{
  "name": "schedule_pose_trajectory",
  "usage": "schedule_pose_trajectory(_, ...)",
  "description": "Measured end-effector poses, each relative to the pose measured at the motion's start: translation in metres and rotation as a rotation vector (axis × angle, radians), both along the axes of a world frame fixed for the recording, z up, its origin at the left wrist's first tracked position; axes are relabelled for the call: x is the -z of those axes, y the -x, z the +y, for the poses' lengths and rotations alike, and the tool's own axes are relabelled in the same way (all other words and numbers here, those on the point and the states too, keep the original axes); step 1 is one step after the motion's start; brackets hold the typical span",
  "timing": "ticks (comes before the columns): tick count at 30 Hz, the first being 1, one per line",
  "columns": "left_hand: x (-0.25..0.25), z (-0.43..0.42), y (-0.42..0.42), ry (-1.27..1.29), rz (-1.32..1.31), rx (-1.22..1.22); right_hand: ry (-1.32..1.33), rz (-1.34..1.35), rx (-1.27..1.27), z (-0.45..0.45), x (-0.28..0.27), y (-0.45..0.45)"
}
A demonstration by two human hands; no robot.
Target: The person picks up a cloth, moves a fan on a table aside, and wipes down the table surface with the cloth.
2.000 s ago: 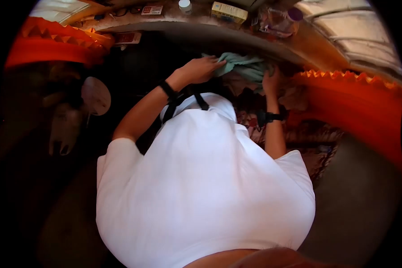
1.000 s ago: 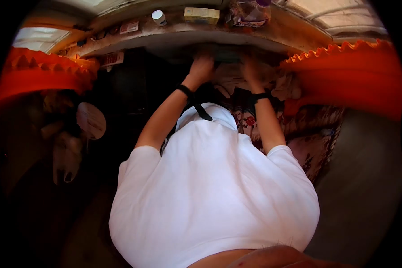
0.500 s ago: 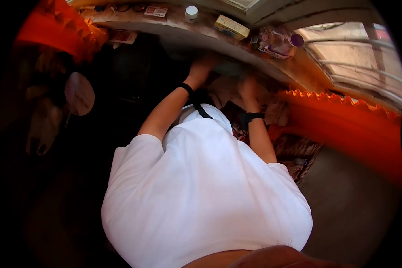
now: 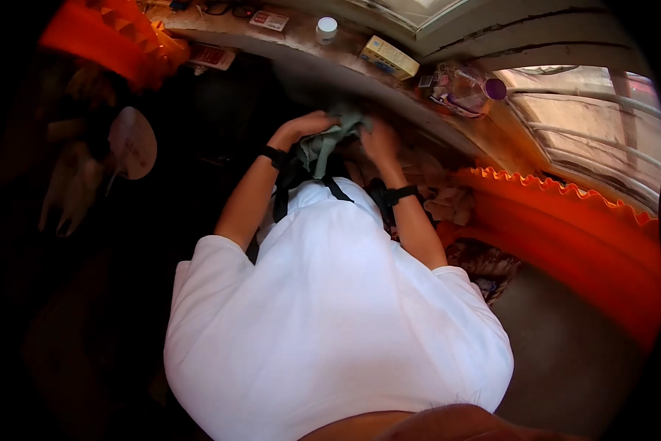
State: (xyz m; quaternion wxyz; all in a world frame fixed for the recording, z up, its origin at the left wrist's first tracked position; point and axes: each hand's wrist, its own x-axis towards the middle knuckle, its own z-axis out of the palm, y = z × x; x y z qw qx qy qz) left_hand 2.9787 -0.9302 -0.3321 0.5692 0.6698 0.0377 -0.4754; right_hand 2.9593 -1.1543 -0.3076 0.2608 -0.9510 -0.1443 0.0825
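A grey-green cloth (image 4: 338, 136) hangs bunched between my two hands, just below the ledge. My left hand (image 4: 312, 123) grips its upper left part, with the fingers curled into the fabric. On the other side, my right hand (image 4: 378, 140) pinches the cloth's right edge, its fingers blurred by motion. Folds of the cloth droop towards my lap. Each wrist wears a black band. Beneath the right forearm lies a pile of crumpled beige fabric (image 4: 448, 202), partly hidden.
Along the ledge (image 4: 345, 50) stand a white-capped bottle (image 4: 326, 29), a yellow box (image 4: 389, 57) and a clear jar with a purple lid (image 4: 463, 90). Orange curtains (image 4: 558, 228) hang at both sides. A round fan (image 4: 132, 143) and a plastic bag (image 4: 73, 187) are at left.
Both hands have come back from the ledge side and shifted left, bringing the cloth higher into clear sight. The view has tilted slightly, so the ledge sits lower.
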Motion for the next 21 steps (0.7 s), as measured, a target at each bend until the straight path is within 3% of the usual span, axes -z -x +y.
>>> schedule_pose_trajectory(1,-0.053,-0.01,0.001,0.025,-0.018,0.037,0.052,0.11,0.191,-0.012,-0.014,0.004)
schedule_pose_trajectory(2,-0.055,-0.025,0.003,0.033,-0.015,0.033,0.105,0.219,0.381,-0.026,-0.025,0.009)
schedule_pose_trajectory(4,-0.057,-0.053,0.002,0.263,-0.491,0.221,0.086,0.033,0.463,-0.077,-0.003,0.023)
schedule_pose_trajectory(6,-0.038,-0.097,0.0,-0.037,-0.788,0.459,0.235,-0.002,0.568,-0.125,0.0,0.033)
schedule_pose_trajectory(8,-0.049,-0.159,0.008,-0.167,-0.809,0.512,0.234,-0.115,0.614,-0.181,0.016,0.043)
schedule_pose_trajectory(10,-0.113,-0.191,0.026,-0.06,-0.981,0.547,0.235,-0.227,0.64,-0.212,0.004,0.055)
schedule_pose_trajectory(12,-0.089,-0.251,0.029,0.059,-1.253,0.642,-0.109,-0.192,0.82,-0.218,-0.025,0.057)
schedule_pose_trajectory(13,-0.085,-0.259,0.024,0.064,-1.266,0.623,-0.097,-0.206,0.807,-0.246,-0.005,0.051)
schedule_pose_trajectory(15,-0.082,-0.27,0.025,0.272,-1.651,0.569,-0.183,0.035,0.863,-0.331,0.059,0.049)
schedule_pose_trajectory(16,-0.075,-0.271,0.027,0.285,-1.635,0.549,-0.16,0.049,0.861,-0.325,0.054,0.05)
schedule_pose_trajectory(18,-0.049,-0.255,0.018,0.096,-1.679,0.426,0.542,0.064,0.654,-0.266,0.037,0.04)
schedule_pose_trajectory(20,-0.026,-0.233,0.01,-0.187,-1.523,0.574,0.626,0.136,0.653,-0.228,0.023,0.031)
schedule_pose_trajectory(21,-0.014,-0.215,0.008,-0.221,-1.437,0.436,0.608,0.04,0.511,-0.218,0.024,0.03)
